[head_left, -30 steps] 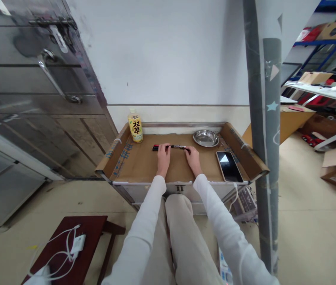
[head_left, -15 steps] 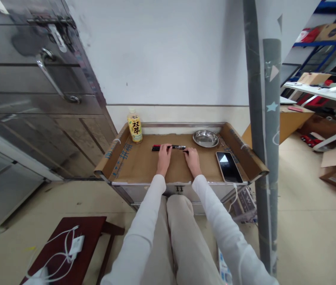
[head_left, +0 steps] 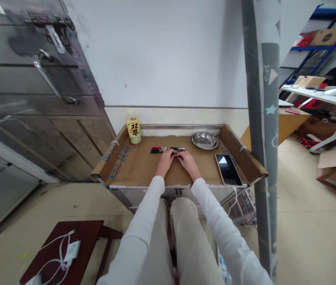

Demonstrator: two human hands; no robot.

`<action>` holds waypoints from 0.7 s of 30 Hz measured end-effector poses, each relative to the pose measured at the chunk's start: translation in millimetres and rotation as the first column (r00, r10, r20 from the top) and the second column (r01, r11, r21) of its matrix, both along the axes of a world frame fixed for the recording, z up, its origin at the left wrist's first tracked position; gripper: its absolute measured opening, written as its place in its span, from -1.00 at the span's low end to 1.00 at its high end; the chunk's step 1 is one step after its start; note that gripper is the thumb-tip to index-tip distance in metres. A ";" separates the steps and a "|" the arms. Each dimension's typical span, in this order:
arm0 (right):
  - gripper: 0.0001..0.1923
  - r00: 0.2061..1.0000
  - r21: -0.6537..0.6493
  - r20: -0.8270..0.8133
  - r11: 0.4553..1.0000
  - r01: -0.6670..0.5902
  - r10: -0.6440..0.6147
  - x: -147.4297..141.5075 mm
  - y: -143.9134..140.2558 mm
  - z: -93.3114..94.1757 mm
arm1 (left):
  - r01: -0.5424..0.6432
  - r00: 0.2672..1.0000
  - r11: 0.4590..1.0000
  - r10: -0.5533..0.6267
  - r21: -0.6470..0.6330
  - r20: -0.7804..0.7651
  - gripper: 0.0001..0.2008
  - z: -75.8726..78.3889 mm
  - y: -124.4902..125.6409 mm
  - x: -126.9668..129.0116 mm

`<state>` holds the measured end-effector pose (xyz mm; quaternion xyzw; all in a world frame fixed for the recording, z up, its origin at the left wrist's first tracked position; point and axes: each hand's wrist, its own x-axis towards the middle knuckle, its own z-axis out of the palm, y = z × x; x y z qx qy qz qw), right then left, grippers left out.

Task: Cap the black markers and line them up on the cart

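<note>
My left hand [head_left: 165,161] and my right hand [head_left: 188,162] meet over the middle of the cardboard-lined tabletop [head_left: 144,170]. Their fingertips are pinched together around something small and dark that I cannot make out. Just beyond my left hand lie several pens side by side, among them a red pen [head_left: 156,148] and a black pen [head_left: 155,151]. More dark pens [head_left: 178,149] lie behind the fingertips, partly covered by my left hand.
A yellow-labelled drink bottle [head_left: 134,130] stands at the back left. At the back right is a round metal dish [head_left: 205,141], with a phone [head_left: 228,169] on a white cable in front of it. A grey wrapped pole [head_left: 267,158] rises close by the right edge.
My right hand has moved left and my left hand slightly right and nearer, so their fingertips now meet. The red and black pens at left are less covered. The view has shifted slightly.
</note>
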<state>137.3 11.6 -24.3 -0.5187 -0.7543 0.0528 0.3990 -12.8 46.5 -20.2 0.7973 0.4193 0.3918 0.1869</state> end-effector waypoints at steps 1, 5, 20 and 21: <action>-0.76 1.000 -0.013 0.004 1.000 0.016 -0.016 -0.3 0.1 0.0 | -0.027 0.999 1.000 0.027 0.004 -0.032 -0.87 -0.1 -0.1 0.7; -0.74 0.987 -0.054 0.011 0.986 0.159 -0.159 -0.4 -0.7 0.6 | -0.149 0.985 0.988 0.152 0.044 -0.086 -0.79 1.5 -2.7 4.2; -0.66 0.939 0.022 0.111 0.945 0.326 -0.326 1.9 -2.4 1.9 | 0.024 0.990 1.000 -0.022 0.018 -0.136 -0.94 6.5 -7.7 4.4; -0.67 0.935 0.016 0.145 0.946 0.324 -0.323 1.6 -2.6 2.4 | 0.017 0.993 1.000 -0.016 0.010 -0.117 -0.93 6.6 -7.4 4.2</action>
